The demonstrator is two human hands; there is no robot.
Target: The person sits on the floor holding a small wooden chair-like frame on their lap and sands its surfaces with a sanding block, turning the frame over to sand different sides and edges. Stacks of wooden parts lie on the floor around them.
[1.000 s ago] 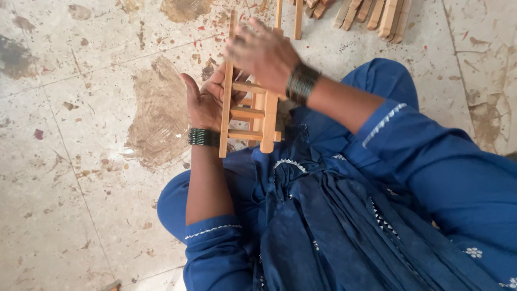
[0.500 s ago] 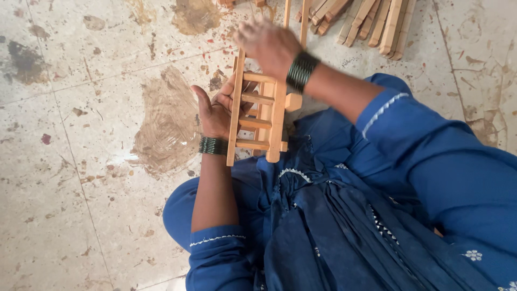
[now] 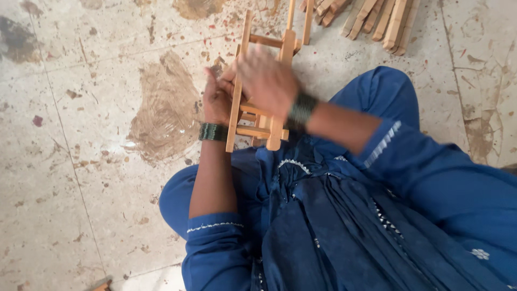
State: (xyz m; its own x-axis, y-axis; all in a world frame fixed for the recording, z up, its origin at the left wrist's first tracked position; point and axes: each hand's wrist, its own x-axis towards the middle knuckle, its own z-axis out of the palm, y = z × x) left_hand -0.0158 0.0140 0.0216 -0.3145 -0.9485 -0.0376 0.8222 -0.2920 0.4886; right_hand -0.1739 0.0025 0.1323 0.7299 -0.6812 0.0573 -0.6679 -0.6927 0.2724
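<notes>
Small wooden ladder-like frame (image 3: 261, 86) held upright over the lap, top toward 12 o'clock. Left hand (image 3: 218, 99) wrapped around its left rail; right hand (image 3: 266, 81) blurred across the rungs, grip unclear. Wooden sticks (image 3: 377, 19) at 1 o'clock on the stained floor (image 3: 81, 134).

Floor (image 3: 86, 178): pale speckled stone, joint lines, stained. Big brown smear (image 3: 164, 116) left of centre; smaller brown patch (image 3: 195, 7) at top edge; dark grey blotch (image 3: 15, 36) top left. Pile of wooden sticks (image 3: 377, 19) top right, lying side by side. Blue garment w/ white trim (image 3: 344, 226) fills lower right.
</notes>
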